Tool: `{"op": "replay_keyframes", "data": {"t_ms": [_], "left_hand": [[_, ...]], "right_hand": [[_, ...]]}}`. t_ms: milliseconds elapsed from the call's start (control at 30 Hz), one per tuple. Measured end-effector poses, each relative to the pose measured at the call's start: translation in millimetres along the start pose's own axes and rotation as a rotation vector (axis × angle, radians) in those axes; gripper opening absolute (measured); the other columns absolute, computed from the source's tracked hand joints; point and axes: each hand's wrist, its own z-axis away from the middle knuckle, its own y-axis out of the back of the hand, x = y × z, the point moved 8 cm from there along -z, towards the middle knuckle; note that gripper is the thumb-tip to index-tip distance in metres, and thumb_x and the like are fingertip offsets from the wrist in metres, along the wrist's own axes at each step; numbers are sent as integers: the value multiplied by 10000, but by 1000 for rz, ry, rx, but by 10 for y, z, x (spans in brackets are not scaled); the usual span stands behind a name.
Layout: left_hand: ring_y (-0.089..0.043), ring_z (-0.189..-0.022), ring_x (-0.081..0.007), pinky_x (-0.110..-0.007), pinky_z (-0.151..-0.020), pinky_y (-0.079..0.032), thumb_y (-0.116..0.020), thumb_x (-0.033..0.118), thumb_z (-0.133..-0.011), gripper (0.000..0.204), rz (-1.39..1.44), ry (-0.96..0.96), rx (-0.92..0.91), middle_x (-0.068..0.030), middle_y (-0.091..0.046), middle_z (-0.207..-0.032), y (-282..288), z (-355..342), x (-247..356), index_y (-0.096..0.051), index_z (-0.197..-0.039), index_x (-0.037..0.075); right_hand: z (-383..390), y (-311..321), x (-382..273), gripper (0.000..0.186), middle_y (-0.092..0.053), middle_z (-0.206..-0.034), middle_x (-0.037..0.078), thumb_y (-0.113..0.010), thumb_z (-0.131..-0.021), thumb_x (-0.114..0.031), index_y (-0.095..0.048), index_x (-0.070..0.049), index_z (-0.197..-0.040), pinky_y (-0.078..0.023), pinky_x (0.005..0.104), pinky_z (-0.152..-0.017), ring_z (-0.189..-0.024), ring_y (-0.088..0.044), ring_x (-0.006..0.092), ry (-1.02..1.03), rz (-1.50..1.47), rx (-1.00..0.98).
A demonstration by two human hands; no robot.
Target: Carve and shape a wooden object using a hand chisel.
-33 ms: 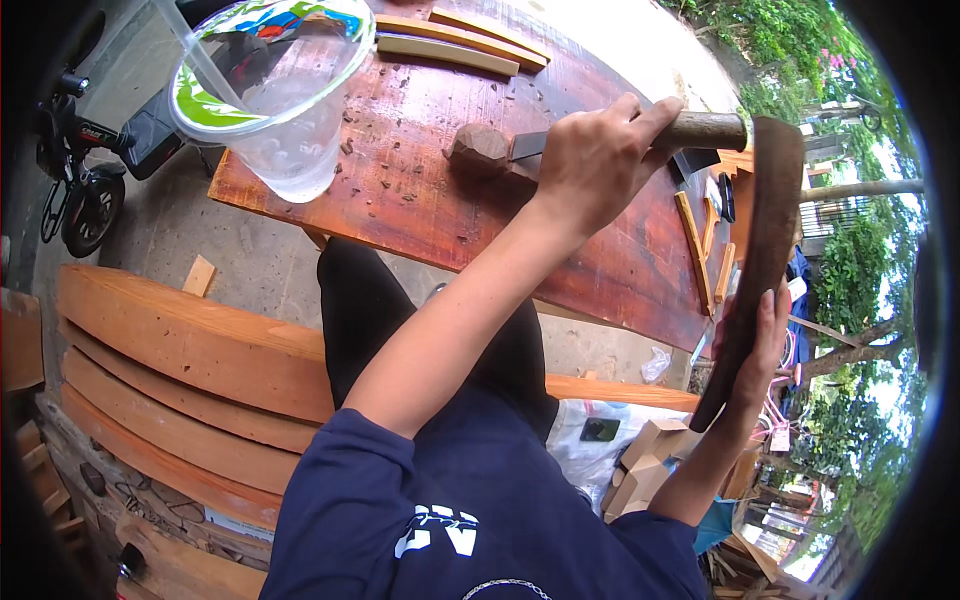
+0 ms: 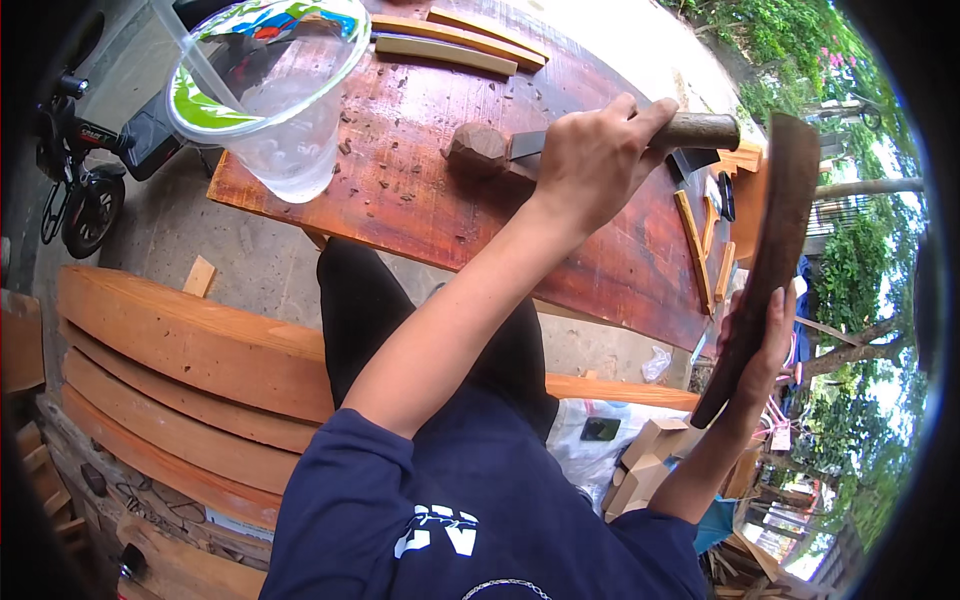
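My left hand [image 2: 590, 165] grips a chisel by its round wooden handle [image 2: 700, 130]. The flat metal blade [image 2: 530, 145] reaches a rough brown wood block [image 2: 476, 151] lying on the reddish wooden table [image 2: 420, 200]. Beyond the handle's end, with a small gap, a long dark, slightly curved wooden bar [image 2: 775, 220] stands nearly upright in the grip of my right hand [image 2: 760, 345]. Small wood chips are scattered over the tabletop around the block.
A plastic cup with straw [image 2: 270, 140] sits at the table's left edge. Wood strips [image 2: 445, 55] lie at the back and right. A bench [image 2: 180, 380] is left of me, a scooter [image 2: 90, 190] beyond it, and cardboard [image 2: 650, 450] and plants [image 2: 850, 270] to the right.
The wooden bar in my right hand has shifted slightly rightward, away from the chisel handle's end, which it met before. My left hand has stayed in place.
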Motion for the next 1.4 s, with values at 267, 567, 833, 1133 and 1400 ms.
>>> {"op": "replay_keyframes", "data": {"t_ms": [267, 567, 833, 1133, 1400], "left_hand": [[-698, -647, -227, -366, -533, -528, -784, 333, -875, 274, -10, 13, -91, -33, -688, -824, -130, 17, -23, -697, -1070, 162], [-683, -608, -233, -372, -513, -521, -836, 446, -763, 405, 121, -55, -9, -25, -672, -772, 88, 16, 167, -626, -899, 128], [-678, -561, -244, -390, -506, -489, -837, 413, -804, 352, 190, -10, 114, -42, -664, -636, 198, 42, 101, -628, -900, 147], [-677, -558, -245, -391, -485, -460, -836, 406, -817, 331, 62, 5, 83, -47, -678, -647, 101, 17, 88, -644, -923, 159], [-697, -604, -240, -370, -511, -495, -820, 310, -844, 280, -75, -4, 78, -45, -702, -722, 23, 32, -8, -631, -952, 134]], "right_hand": [[-14, 132, 40, 377, -603, -830, 99, -445, -1096, -416, -475, -67, -1235, -456, 230, -439, -538, -565, 114, 35, -206, 51], [173, -177, 573, 506, -589, -795, 46, -520, -1090, -321, -408, -119, -1540, -443, 239, -459, -549, -543, 90, -50, 3, 62], [254, -369, 840, 494, -620, -816, 68, -520, -1088, -334, -417, -115, -1520, -453, 238, -453, -549, -564, 99, -142, -87, -8], [109, 86, 369, 629, -506, -877, 80, -401, -1052, -631, -484, -12, -1120, -462, 236, -457, -619, -541, 129, 22, -617, -132], [511, -153, 348, 553, -661, -913, 77, -644, -1019, -337, -418, -101, -1466, -456, 241, -485, -606, -585, 114, -138, -95, -128]]}}
